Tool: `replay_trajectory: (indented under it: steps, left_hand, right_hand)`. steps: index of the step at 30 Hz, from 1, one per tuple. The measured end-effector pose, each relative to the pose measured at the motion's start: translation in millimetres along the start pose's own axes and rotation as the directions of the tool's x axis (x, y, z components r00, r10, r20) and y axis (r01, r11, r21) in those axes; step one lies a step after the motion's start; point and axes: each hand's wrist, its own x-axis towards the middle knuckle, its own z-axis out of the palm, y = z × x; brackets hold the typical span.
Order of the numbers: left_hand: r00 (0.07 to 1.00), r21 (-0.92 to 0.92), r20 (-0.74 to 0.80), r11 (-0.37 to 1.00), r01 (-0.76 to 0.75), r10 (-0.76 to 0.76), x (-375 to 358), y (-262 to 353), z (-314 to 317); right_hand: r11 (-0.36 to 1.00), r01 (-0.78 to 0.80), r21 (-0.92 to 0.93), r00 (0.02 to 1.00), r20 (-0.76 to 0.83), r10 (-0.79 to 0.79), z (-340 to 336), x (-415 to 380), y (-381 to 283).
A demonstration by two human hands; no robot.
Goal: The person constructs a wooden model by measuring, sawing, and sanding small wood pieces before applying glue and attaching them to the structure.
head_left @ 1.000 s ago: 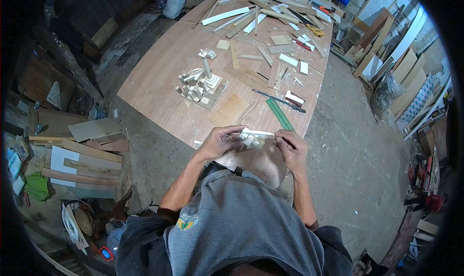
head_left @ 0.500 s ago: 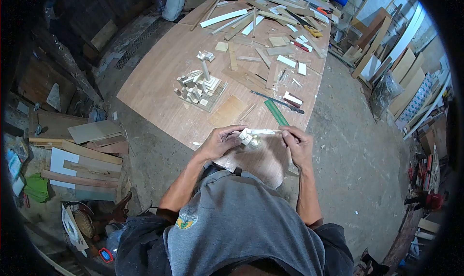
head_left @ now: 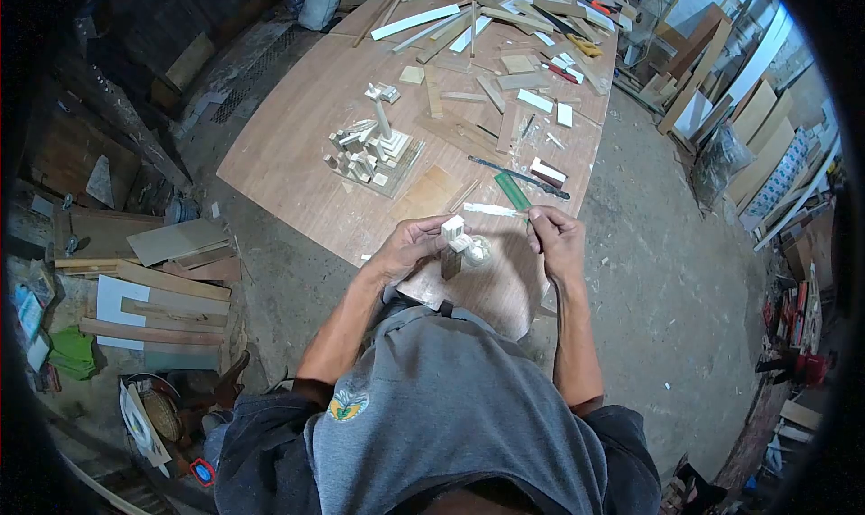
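In my left hand (head_left: pixel 410 249), thumb and fingers are closed on a small pale wooden block piece (head_left: pixel 453 229). My right hand (head_left: pixel 557 243) pinches one end of a thin flat stick (head_left: pixel 491 209), its length smeared white and pointing left. The stick is apart from the block piece. Below and between my hands, a small round container (head_left: pixel 476 250) with pale material stands on the table's near end. Farther left on the table is a small wooden model (head_left: pixel 374 153) with block-like towers and one tall column on a square base.
The wooden table (head_left: pixel 288 164) also bears a green ruler (head_left: pixel 513 191), a dark blade-like strip (head_left: pixel 518 178), a yellow-handled saw (head_left: pixel 586 46) and several wood offcuts at the far end. Boards (head_left: pixel 162 308) lie on the floor at left; planks lean at right.
The stick has moved up and away from the block piece, now held apart above it. My left hand has turned the piece more upright and shifted slightly.
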Motion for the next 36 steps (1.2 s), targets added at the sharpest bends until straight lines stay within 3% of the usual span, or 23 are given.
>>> replay_trajectory:
  steps: [4, 6, 10, 13, 14, 15, 16, 18, 20, 22, 26, 31, 34, 36]
  left_hand:
    - [1.0, -0.045, 0.003, 0.999, 0.001, -0.001, 1, -3, -5]
    - [0.998, -0.043, -0.067, 0.999, 0.002, -0.005, 2, -2, -4]
    - [0.991, -0.097, -0.13, 0.995, 0.017, -0.03, 2, 3, 0]
    - [0.974, -0.027, -0.223, 0.999, 0.022, -0.028, 8, 3, -3]
    - [0.962, 0.089, -0.269, 0.996, -0.023, 0.046, 11, 3, -3]
    - [0.944, 0.202, -0.308, 0.978, -0.056, 0.118, 13, 1, -3]
    - [0.943, 0.196, -0.314, 0.979, -0.053, 0.114, 15, -1, -4]
    - [0.883, 0.274, -0.47, 0.951, 0.14, 0.005, 22, 9, -4]
    - [0.865, 0.268, -0.5, 0.955, 0.125, 0.028, 28, 10, -5]
    - [0.821, 0.404, -0.569, 0.887, 0.223, 0.053, 32, 11, -5]
    - [0.792, 0.486, -0.601, 0.836, 0.254, 0.109, 36, 7, -7]
    - [0.755, 0.697, -0.584, 0.66, 0.279, 0.298, 33, 17, 12]
    - [0.744, 0.746, -0.541, 0.632, 0.209, 0.393, 32, 15, 16]
    - [0.736, 0.784, -0.511, 0.593, 0.186, 0.445, 31, 16, 22]
  right_hand:
    - [0.991, -0.008, -0.131, 1.0, 0.019, 0.011, 10, -3, -7]
    - [0.982, -0.024, -0.185, 0.995, 0.093, 0.041, 12, 1, -3]
    - [0.989, 0.016, -0.15, 0.999, 0.054, -0.008, 17, 1, -12]
    - [0.993, 0.01, -0.121, 0.996, 0.088, 0.0, 21, -3, 0]
    - [0.992, 0.013, -0.123, 0.996, 0.095, -0.002, 20, -1, 0]
    - [0.997, 0.006, -0.076, 1.0, 0.018, -0.005, 16, 0, 1]
    - [1.0, 0.0, -0.03, 0.998, -0.061, -0.002, 13, -1, 2]
    - [1.0, 0.004, -0.026, 0.995, -0.097, -0.007, 12, 0, 3]
    - [1.0, -0.01, 0.005, 0.992, -0.126, 0.01, 14, -3, 2]
    - [1.0, -0.015, 0.021, 0.992, -0.127, 0.017, 17, -6, 6]
    - [0.997, -0.02, 0.081, 0.984, -0.177, 0.034, 28, -11, 14]
    - [0.995, 0.051, 0.081, 0.974, -0.225, -0.032, 44, -13, 20]
    - [0.993, 0.116, 0.029, 0.965, -0.24, -0.106, 54, -13, 25]
    - [0.975, 0.191, -0.112, 0.945, -0.247, -0.213, 61, -15, 30]
